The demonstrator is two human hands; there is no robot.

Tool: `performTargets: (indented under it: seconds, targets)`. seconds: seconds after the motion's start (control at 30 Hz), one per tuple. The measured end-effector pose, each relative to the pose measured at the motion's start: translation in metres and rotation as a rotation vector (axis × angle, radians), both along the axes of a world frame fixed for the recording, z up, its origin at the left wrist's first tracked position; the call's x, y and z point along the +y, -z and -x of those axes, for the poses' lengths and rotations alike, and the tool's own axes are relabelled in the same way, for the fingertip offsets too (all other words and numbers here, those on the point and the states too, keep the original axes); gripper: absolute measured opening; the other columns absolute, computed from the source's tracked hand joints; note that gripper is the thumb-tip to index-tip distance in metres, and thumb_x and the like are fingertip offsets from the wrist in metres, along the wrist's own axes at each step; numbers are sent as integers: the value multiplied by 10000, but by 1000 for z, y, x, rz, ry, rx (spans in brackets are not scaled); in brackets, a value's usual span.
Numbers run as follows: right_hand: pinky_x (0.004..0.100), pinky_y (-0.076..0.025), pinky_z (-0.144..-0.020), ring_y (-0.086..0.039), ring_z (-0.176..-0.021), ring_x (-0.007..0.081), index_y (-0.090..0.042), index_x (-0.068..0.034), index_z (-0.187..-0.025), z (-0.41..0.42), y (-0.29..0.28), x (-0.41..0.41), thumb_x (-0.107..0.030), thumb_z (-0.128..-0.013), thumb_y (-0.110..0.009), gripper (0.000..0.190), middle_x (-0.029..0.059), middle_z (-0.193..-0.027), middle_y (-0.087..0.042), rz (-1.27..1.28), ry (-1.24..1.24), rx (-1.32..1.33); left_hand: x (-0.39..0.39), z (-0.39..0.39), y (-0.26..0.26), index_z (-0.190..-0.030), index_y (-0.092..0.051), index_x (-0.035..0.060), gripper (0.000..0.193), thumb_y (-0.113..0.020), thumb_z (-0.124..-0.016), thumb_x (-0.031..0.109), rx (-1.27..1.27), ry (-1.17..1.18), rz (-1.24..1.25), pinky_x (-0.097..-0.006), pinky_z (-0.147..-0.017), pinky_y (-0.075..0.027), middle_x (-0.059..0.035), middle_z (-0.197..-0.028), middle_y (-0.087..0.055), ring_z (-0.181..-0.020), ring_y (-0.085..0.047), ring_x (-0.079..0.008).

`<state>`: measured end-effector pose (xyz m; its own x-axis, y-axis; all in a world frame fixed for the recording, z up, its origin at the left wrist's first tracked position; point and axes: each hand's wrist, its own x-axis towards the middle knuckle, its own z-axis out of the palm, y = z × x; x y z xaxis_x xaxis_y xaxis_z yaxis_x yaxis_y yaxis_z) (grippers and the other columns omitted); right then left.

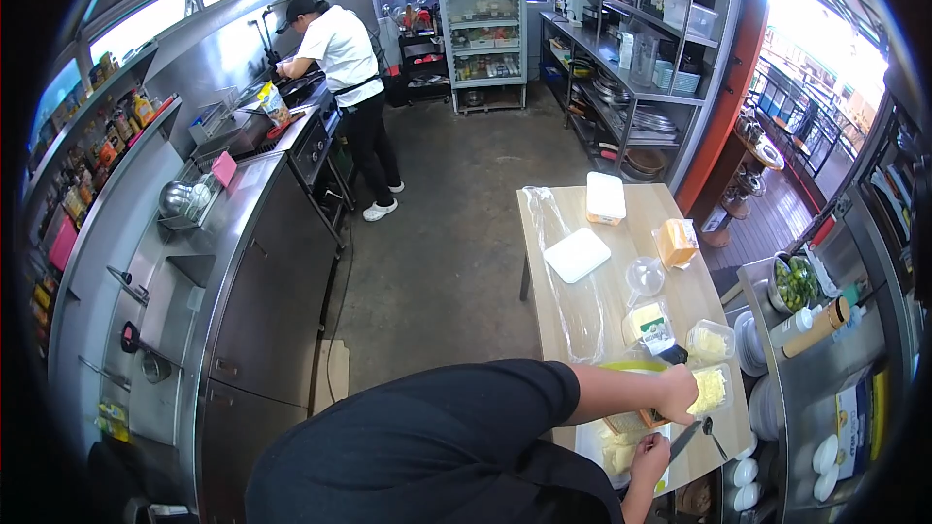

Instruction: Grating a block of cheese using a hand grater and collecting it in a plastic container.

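Observation:
My left hand (677, 394) is curled above the right part of the table, beside a clear tub of pale yellow shredded food (708, 389). What its fingers hold is hidden. Below it, my right hand (650, 453) has its fingertips drawn together over a tray holding flat, pale yellow food (617, 447); I cannot tell whether anything is pinched there. Between both hands sits a brown-edged item (652, 418), partly covered by my left forearm. A knife blade (684, 440) shows right of my right hand, near a dark spoon (713, 437).
The wooden table (502, 502) also carries a labelled cheese pack (650, 327), a second tub (710, 340), an orange cheese block (677, 243), a white lid (577, 255), a lidded tub (606, 198) and plastic wrap (575, 306). A co-worker (342, 58) stands at the stove. Steel shelving (772, 349) borders the right.

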<state>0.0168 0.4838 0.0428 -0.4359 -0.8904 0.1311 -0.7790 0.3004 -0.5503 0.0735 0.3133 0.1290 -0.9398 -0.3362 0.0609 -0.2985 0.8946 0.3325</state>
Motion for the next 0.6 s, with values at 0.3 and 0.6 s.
performTargets:
  seconds: [0.3, 0.6]
  targets:
    - [430, -439, -732, -541, -847, 348, -569, -27, -923, -11, -22, 4, -162, -725, -717, 282, 157, -883, -547, -75, 10, -65, -2, 1, 3, -628, -672, 37, 565, -515, -705, 574, -5, -4, -2, -423, -551, -466, -158, -614, -622, -587, -613, -330]
    - [445, -456, -843, -540, -976, 373, -481, -135, -1216, -39, -9, 29, -247, -580, -840, 739, 151, -1091, -521, -292, -81, 83, 3, -4, -11, -658, -674, 23, 579, -481, -739, 562, -95, 27, -6, -420, -578, -477, -160, -643, -635, -603, -618, -325]
